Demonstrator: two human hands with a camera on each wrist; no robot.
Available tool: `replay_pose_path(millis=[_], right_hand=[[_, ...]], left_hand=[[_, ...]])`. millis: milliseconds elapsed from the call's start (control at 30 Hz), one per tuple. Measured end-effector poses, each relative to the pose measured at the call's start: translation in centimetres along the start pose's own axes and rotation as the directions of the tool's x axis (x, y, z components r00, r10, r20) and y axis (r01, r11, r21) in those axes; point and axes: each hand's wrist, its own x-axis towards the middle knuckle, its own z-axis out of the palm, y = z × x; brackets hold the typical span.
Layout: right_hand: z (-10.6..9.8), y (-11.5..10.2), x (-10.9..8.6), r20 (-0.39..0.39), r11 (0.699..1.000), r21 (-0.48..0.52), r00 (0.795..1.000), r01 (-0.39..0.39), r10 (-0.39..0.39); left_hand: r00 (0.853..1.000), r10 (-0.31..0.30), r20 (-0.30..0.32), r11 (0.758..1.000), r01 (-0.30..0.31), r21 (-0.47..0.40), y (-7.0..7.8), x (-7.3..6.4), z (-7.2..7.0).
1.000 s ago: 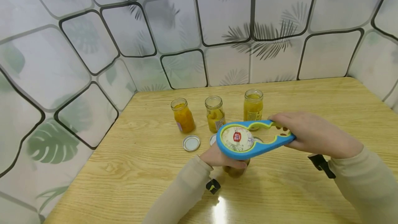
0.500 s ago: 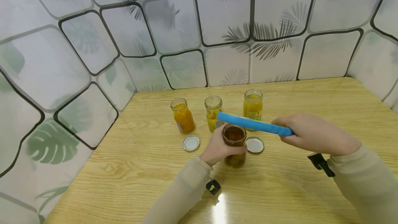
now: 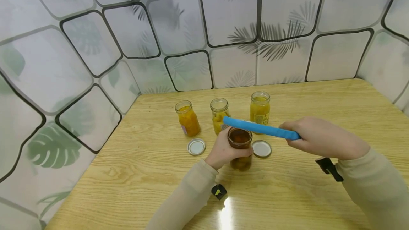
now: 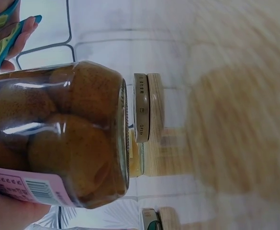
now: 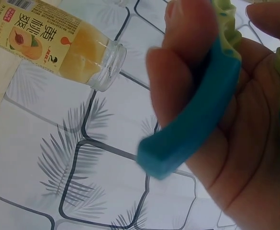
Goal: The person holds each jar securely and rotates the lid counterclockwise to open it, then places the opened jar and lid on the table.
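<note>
My left hand [image 3: 220,153] grips a glass jar [image 3: 241,162] with an uncovered mouth and dark liquid inside. In the left wrist view, round brown fruits fill that jar [image 4: 68,139], and a pink label shows by the thumb side. My right hand [image 3: 329,138] holds a blue and lime jar opener [image 3: 262,129] by its handles, fingers curled round them. The opener is tilted edge-on, its ring end above and behind the jar's mouth. In the right wrist view, one blue handle end [image 5: 192,124] sticks out past the fingers. The opener's ring face is hidden.
Three uncovered jars stand behind: an orange-filled jar [image 3: 190,121], a half-filled jar [image 3: 219,107] partly hidden by the opener, and a yellow jar [image 3: 260,111]. One lid [image 3: 196,147] lies left, another lid [image 3: 262,149] right of my held jar. The patterned wall [image 3: 236,66] borders the table.
The opener, with a printed lid in its ring, was lifted off the jar and tilted edge-on, exposing the mouth. In the last half second, both hands have hardly moved.
</note>
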Motion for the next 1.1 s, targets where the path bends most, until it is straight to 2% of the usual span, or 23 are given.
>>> replay_pose_path(millis=[300,567,733,967,1100], right_hand=[[0.0,-0.1,0.0,-0.001,1.0,-0.008,1.0,-0.013,0.013],[-0.1,0.0,-0.2,-0.016,0.998,-0.036,0.999,-0.042,0.041],[-0.2,0.1,-0.1,-0.028,0.997,-0.052,0.998,-0.051,0.049],[-0.2,0.4,-0.1,-0.028,0.995,-0.066,0.997,-0.074,0.072],[-0.3,0.9,-0.3,-0.032,0.993,-0.064,0.995,-0.099,0.097]], left_hand=[[0.999,-0.043,-0.002,0.999,0.043,0.0,-0.2,0.1,0.2],[0.994,-0.108,0.0,0.986,0.107,0.125,-0.5,0.2,0.3],[0.995,-0.102,0.014,0.99,0.101,0.096,-0.5,0.2,0.1],[0.991,-0.092,0.097,0.996,0.091,0.015,-0.9,0.4,-0.5],[0.977,-0.114,0.183,0.993,0.108,0.041,-0.7,0.6,-1.1]])
